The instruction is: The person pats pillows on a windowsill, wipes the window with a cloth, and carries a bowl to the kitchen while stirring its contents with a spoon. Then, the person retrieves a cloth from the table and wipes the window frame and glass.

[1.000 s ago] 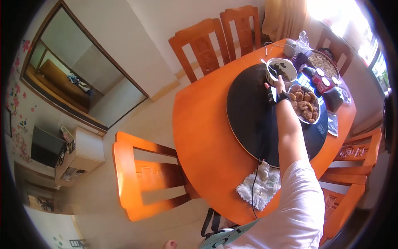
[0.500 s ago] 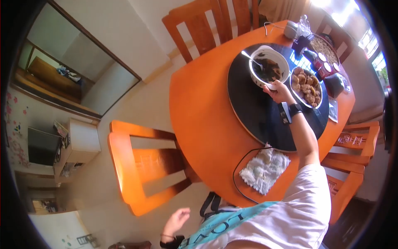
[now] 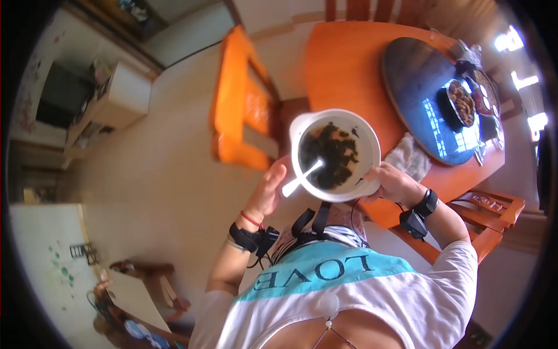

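Observation:
A white bowl with dark leafy food in liquid is held in front of my body, above the floor and the table's near edge. A white spoon rests in it, its handle over the left rim. My right hand is closed on the handle at the bowl's lower right. Close against the bowl's left side is my left hand, its thumb raised and apart; some fingertips are hidden behind the bowl, and whether they touch it is unclear.
The orange table carries a dark turntable, a dish of brown food pieces and a crumpled cloth. An orange chair stands left of the table, another at the right. A white cabinet stands farther left.
The bowl has come off the turntable toward my body in my right hand. My left hand has risen to the bowl's left side. The view has shifted, with the table now farther right.

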{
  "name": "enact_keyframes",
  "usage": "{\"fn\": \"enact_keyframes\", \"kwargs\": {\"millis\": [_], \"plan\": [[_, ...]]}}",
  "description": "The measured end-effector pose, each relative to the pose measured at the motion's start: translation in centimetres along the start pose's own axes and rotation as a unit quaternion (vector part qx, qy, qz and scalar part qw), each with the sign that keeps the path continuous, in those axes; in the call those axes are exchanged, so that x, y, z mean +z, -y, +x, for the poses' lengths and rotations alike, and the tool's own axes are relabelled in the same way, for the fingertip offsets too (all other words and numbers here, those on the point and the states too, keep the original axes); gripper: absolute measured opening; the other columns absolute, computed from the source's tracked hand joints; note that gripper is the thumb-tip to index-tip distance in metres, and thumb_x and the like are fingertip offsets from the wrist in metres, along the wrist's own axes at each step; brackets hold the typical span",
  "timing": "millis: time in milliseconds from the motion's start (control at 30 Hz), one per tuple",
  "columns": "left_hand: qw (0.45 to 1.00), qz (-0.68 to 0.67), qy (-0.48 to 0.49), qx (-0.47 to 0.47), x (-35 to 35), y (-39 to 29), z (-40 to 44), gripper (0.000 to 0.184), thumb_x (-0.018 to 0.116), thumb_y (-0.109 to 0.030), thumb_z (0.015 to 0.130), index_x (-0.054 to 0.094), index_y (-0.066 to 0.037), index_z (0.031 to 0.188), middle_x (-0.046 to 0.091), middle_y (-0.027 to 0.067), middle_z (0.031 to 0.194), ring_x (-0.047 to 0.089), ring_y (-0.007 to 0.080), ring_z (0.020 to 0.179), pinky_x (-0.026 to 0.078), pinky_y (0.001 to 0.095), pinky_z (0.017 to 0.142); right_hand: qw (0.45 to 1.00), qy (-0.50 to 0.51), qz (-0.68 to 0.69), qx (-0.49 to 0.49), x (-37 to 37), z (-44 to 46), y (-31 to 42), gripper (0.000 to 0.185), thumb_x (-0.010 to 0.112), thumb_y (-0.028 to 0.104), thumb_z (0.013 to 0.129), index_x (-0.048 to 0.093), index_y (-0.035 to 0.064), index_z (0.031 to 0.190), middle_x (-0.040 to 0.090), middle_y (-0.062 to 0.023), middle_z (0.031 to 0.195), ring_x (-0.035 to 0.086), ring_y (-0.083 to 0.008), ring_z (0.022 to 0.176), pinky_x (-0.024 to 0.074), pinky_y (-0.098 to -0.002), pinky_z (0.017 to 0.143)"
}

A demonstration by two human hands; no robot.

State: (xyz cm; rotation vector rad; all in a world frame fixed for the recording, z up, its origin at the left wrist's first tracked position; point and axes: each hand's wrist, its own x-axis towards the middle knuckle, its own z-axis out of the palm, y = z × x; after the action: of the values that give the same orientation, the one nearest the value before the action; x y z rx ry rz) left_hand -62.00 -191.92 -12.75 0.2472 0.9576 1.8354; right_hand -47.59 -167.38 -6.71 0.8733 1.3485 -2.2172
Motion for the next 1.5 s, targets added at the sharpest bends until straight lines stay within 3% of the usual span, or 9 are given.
{"fn": "enact_keyframes", "kwargs": {"millis": [233,267,300,367,400,533,967,1233,1500], "plan": [[0.988,0.090,-0.100,0.077,-4.2,-1.6,-17.4,0.059,0.063,-0.027,0.078,0.039,0.000,0.124,0.052,0.0094,0.114,0.050,0.0177,0.104,0.039,0.0314,0.090,0.951,0.158,-0.238,0.117,14.0,1.8,-6.0,0.033,0.044,0.010,0.083,0.045,-0.0055,0.112,0.060,-0.0157,0.092,0.062,-0.0179,0.066,0.0532,-0.0241,0.049],[0.985,0.052,-0.137,0.095,-4.9,-1.2,-19.5,0.058,0.062,-0.029,0.079,0.039,0.001,0.124,0.053,0.0088,0.113,0.050,0.0173,0.103,0.039,0.0311,0.090,0.934,0.123,-0.335,0.009,17.0,1.6,-6.0,0.037,0.049,0.011,0.081,0.043,-0.0033,0.114,0.059,-0.0159,0.090,0.061,-0.0216,0.069,0.0532,-0.0290,0.054],[0.980,0.049,-0.158,0.108,-5.5,-0.5,-20.5,0.058,0.062,-0.029,0.079,0.039,0.001,0.124,0.053,0.0088,0.113,0.050,0.0173,0.103,0.039,0.0311,0.090,0.818,0.022,-0.491,-0.300,17.1,3.1,-8.2,0.049,0.057,0.007,0.076,0.039,0.0046,0.122,0.055,-0.0127,0.096,0.060,-0.0247,0.078,0.0517,-0.0301,0.053],[0.952,0.021,-0.237,0.191,-7.1,1.1,-22.5,0.049,0.058,-0.027,0.084,0.043,0.003,0.120,0.054,0.0105,0.111,0.049,0.0166,0.103,0.037,0.0298,0.091,0.605,-0.029,-0.629,-0.488,23.2,1.9,-7.2,0.059,0.068,0.011,0.065,0.044,0.0064,0.119,0.051,-0.0114,0.094,0.057,-0.0284,0.082,0.0489,-0.0348,0.062],[0.939,0.038,-0.274,0.207,-7.8,1.5,-23.5,0.049,0.056,-0.028,0.085,0.042,0.003,0.120,0.053,0.0094,0.111,0.049,0.0155,0.102,0.037,0.0292,0.090,0.496,0.114,-0.674,-0.536,24.4,2.2,-7.6,0.067,0.075,0.023,0.055,0.050,0.0051,0.114,0.048,-0.0106,0.092,0.053,-0.0248,0.083,0.0450,-0.0359,0.069],[0.881,0.098,-0.370,0.278,-10.9,2.0,-26.4,0.054,0.054,-0.031,0.086,0.037,0.003,0.123,0.047,0.0088,0.115,0.045,0.0153,0.104,0.036,0.0287,0.090,0.426,0.279,-0.699,-0.503,30.8,4.0,-10.8,0.057,0.072,0.024,0.060,0.053,0.0099,0.112,0.046,-0.0043,0.081,0.049,-0.0191,0.079,0.0410,-0.0325,0.068],[0.850,-0.066,-0.443,0.278,-17.5,-3.9,-27.8,0.051,0.048,-0.030,0.089,0.033,-0.002,0.129,0.045,0.0063,0.122,0.043,0.0153,0.111,0.033,0.0294,0.094,0.392,0.469,-0.582,-0.537,37.9,16.5,-5.8,0.024,0.066,0.009,0.062,0.057,0.0037,0.083,0.051,-0.0067,0.078,0.054,-0.0226,0.072,0.0460,-0.0314,0.064],[0.847,0.056,-0.448,0.282,-23.0,-11.1,-23.6,0.052,0.045,-0.036,0.090,0.036,0.001,0.126,0.047,0.0077,0.119,0.043,0.0159,0.109,0.034,0.0298,0.093,0.561,0.136,-0.516,-0.633,43.4,24.9,1.4,0.016,0.057,-0.002,0.069,0.056,0.0037,0.084,0.055,-0.0095,0.084,0.058,-0.0261,0.060,0.0501,-0.0329,0.053],[0.865,0.026,-0.403,0.297,-32.6,-16.8,-18.2,0.047,0.047,-0.035,0.089,0.041,-0.001,0.121,0.044,-0.0021,0.089,0.041,0.0074,0.083,0.035,0.0243,0.075,0.653,0.196,-0.515,-0.520,45.2,30.4,3.6,0.008,0.056,0.002,0.073,0.058,0.0020,0.081,0.058,-0.0129,0.070,0.059,-0.0304,0.065,0.0490,-0.0357,0.058]]}}
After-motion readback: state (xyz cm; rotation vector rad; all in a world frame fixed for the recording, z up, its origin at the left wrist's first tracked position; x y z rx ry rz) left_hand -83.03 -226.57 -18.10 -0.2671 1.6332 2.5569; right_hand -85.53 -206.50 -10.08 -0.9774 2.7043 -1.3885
